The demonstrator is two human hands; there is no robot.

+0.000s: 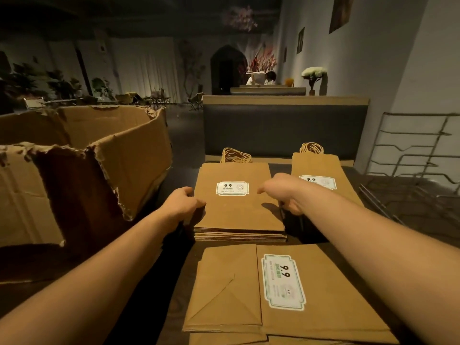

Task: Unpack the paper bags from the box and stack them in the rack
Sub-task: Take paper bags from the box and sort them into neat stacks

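Box (82, 170): torn cardboard, stood open at the left.
Rack (413, 155): wire, far right.
Middle bag stack (236, 210): lay on the table (174, 282).
Left hand (183, 204): gripped the stack's left edge.
Right hand (286, 192): fingers curled at its right edge.

The fingertips of the left hand (183, 204) disappear under the edge of the middle stack of bags (239, 215), so no telling how far they reach. The right hand (286, 192) covers part of that stack's right side, fingers curled out of sight. The nearest bags (286, 292) run off the bottom edge. The wire rack (418, 150) gets chopped by the right edge. Small print on the stickers (232, 188) is unreadable.
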